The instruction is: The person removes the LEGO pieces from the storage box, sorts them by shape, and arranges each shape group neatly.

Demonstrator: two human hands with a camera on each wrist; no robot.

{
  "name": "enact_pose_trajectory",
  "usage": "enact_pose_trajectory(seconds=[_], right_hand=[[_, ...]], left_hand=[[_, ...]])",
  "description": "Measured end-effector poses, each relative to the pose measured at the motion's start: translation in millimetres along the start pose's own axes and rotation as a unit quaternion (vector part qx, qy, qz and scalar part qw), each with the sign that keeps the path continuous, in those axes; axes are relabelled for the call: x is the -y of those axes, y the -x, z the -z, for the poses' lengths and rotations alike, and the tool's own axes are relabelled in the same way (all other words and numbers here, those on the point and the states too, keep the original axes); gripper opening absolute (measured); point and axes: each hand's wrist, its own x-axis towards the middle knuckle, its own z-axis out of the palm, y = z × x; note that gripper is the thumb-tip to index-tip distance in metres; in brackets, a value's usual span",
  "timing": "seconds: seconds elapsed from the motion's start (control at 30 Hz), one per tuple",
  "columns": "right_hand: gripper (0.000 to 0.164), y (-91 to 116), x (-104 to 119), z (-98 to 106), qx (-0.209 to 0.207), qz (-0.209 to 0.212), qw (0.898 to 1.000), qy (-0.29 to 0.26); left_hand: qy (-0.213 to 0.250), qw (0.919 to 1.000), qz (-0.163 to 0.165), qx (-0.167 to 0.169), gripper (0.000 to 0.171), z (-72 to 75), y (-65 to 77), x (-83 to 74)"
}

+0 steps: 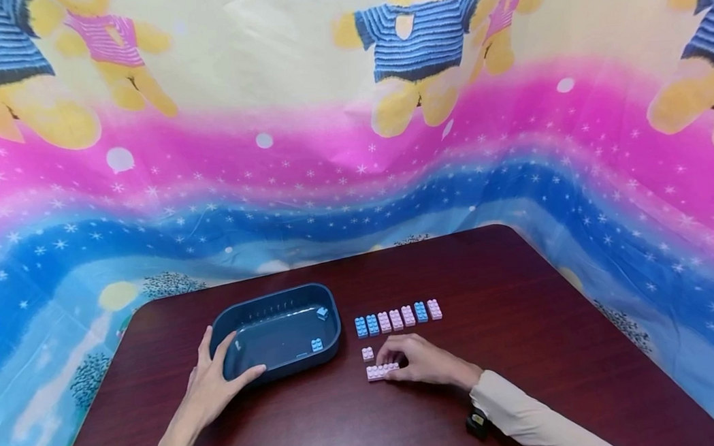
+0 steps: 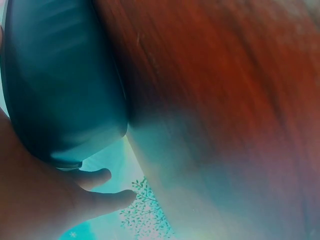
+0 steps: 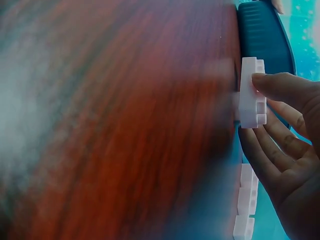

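My right hand point(image 1: 423, 361) pinches a long pink building brick point(image 3: 248, 95) between thumb and fingers, low over the table or on it; which, I cannot tell. A small pink brick point(image 1: 368, 353) lies just behind it. At the left end of a dark blue-grey plastic tray point(image 1: 289, 373) is my left hand point(image 1: 210, 389), fingers spread and fairly straight over the rim, the thumb along the front edge. Inside the tray are two small blue bricks, one blue brick point(image 1: 317, 345) near the front and another blue brick point(image 1: 322, 313) at the right.
Behind the right hand stretches a row of several bricks, with blue bricks point(image 1: 361, 327) at its left and a pink brick point(image 1: 434, 308) at its right end. The dark red-brown table point(image 1: 522, 322) ends at a patterned curtain point(image 1: 305, 185).
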Motion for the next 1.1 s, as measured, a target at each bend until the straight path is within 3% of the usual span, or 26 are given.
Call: enact_pose_trajectory(seconds=[0.33,0.7,0.93,1.1], right_hand=[[0.013,-0.1,-1.2,-2.9,0.008,-0.001,1.0,-0.015],[0.017,0.5,-1.8,-1.5,0.015,-0.005,1.0,-0.018],[0.017,-2.1,1.5,10.6,-0.012,0.008,1.0,-0.003],[0.019,-16.1,13.8,27.5,-0.037,0.01,0.999,-0.005]], left_hand=[[0.011,0.9998,-0.014,-0.01,0.103,-2.0,-0.1,1.3],[0.01,0.9999,-0.005,-0.005,0.104,-1.5,-1.0,1.3],[0.011,0.9999,-0.001,0.0,0.105,-1.7,-0.8,1.9],[0.008,1.0,-0.002,0.0,0.105,-1.1,-1.6,0.3]])
